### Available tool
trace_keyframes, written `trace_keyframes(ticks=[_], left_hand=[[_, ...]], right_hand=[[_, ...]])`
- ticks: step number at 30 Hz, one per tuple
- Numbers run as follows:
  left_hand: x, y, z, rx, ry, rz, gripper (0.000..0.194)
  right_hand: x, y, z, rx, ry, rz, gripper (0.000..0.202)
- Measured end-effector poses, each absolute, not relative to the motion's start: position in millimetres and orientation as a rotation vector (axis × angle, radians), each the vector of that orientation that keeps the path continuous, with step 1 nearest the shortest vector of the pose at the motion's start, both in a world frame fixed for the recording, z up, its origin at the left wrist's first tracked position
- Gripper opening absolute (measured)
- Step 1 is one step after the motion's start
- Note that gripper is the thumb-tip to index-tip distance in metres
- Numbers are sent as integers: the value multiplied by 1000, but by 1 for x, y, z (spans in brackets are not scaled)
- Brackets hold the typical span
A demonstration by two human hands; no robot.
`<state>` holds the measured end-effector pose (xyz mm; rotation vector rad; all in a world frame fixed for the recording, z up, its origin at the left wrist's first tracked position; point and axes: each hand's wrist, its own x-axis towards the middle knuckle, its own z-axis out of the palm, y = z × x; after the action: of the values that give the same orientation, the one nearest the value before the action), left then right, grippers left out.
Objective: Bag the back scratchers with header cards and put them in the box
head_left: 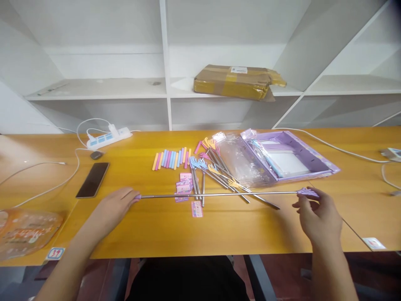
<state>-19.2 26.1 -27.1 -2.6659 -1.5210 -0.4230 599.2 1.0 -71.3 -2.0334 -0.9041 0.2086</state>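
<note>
A long, extended metal rod (219,194) stretches level between my two hands over the table. Its purple end is pinched in my left hand (114,209). At the other end, my right hand (321,217) grips the purple hand-shaped head (308,192). Behind and below the rod lie several metal sticks (219,177) with blue, yellow and pink hand-shaped heads. A row of coloured tubes (171,159) sits to their left. Small pink and purple cards (184,187) are partly behind the rod, and one more card (197,209) lies just in front of it.
Clear plastic bags (241,161) lie beside a purple tray (324,167) at the right. A phone (93,180), power strip (109,139) and cables are at the left. An orange-printed plastic bag (29,232) rests front left. A cardboard box (233,83) stands on the shelf.
</note>
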Motion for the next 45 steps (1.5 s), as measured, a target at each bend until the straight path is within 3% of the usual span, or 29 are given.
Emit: trace_keyframes(ticks=[9,17,32,38,42,45], left_hand=[[-35,-1,-54,-2743,-1526,-550,41],[9,4,-50,-2883,-1408,-594,39],[109,66,-15,-2919,-1644,-485,36],[95,95,-37,-3026,-1812,-879,34],[93,94,-59,-2886,-2071,-1106,41],[93,87,-65,-2863,-2060,-1138,44]], right_hand=[[600,-34,-81,-2295,-964,238,25],[579,-10,-68,-2206,-1004,49,42],[367,48,-29,-1846,-2062,-49,36],[426,114,-3,-1515,-2353,372,39],[490,153,-30,-1906,-1886,-243,38],[521,158,-61,-2160,-1826,-386,58]])
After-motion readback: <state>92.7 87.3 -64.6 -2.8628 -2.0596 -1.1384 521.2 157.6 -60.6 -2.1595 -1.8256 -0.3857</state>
